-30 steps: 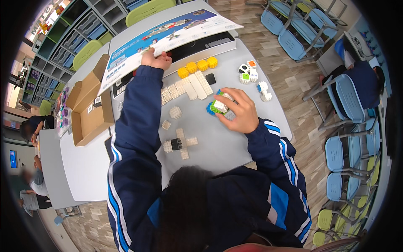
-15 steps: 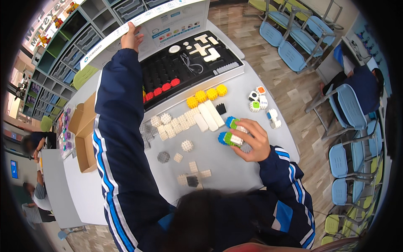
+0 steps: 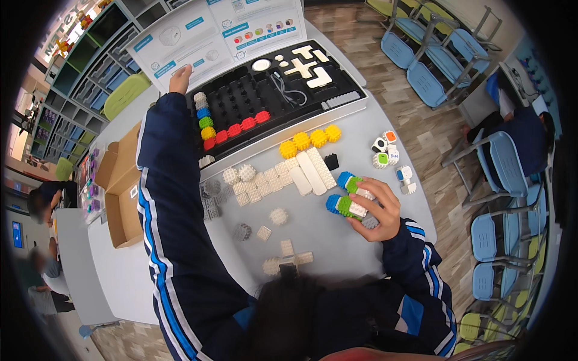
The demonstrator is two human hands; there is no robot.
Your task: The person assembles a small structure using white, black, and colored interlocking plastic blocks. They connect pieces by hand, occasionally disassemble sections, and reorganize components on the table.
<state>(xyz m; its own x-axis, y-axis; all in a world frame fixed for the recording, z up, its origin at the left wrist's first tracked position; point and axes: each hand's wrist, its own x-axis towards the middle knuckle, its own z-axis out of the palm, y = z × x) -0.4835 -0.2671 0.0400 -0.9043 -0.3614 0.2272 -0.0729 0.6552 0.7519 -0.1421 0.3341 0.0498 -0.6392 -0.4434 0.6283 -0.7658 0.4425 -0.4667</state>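
Clearly, the block build of blue, green, white and grey pieces lies under the right hand, its blue and green ends jutting out leftward past the fingertips. That hand is partly closed around the white part, fingers over the top and hiding some of it. Beyond the build sit white strips, a small black piece and a row of yellow blocks; white cubes with coloured faces cluster near the table's right side. Farther off, the black tray holds red blocks and a grey cable, with the printed lid raised behind it. The left hand is at the lid's lower left; whether it grips the lid cannot be told. The left arm reaches far forward, its sleeve crossing the tray's left end, while the right arm is bent at the elbow, palm turned down.
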